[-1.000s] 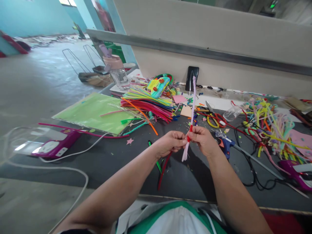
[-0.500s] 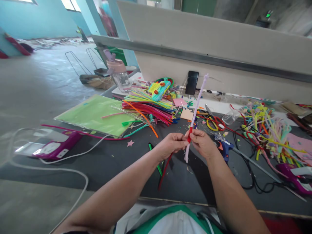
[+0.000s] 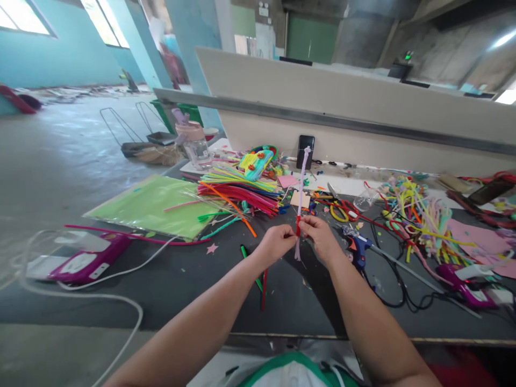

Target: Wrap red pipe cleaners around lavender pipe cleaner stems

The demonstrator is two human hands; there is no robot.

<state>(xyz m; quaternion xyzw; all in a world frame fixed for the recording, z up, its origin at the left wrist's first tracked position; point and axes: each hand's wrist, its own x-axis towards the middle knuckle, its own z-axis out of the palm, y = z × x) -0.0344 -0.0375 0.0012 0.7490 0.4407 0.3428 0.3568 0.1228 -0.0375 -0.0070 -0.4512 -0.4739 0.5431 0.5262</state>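
A lavender pipe cleaner stem (image 3: 302,185) stands nearly upright between my hands, knobbed at its top and splayed at its lower end. Red pipe cleaner (image 3: 298,226) is wound around its lower part. My right hand (image 3: 320,237) pinches the stem at this red band. Just left of it, my left hand (image 3: 276,246) has thumb and finger pinched close to the band, apparently on the red strand; the fingertips partly hide it. Below my left hand a red length (image 3: 264,290) shows beside a green pen-like stick (image 3: 250,263) on the dark table.
A bundle of coloured pipe cleaners (image 3: 242,188) lies behind my left hand, near a green sheet (image 3: 149,207). Yellow-handled scissors (image 3: 338,212), a blue glue gun (image 3: 360,247) with black cord and a tangled pipe cleaner pile (image 3: 427,215) are to the right. A phone (image 3: 305,150) leans on the back panel.
The view has tilted up, showing more of the room. The lavender stem has turned more upright and sits further left in view. My left fingers have drawn slightly away from the stem.
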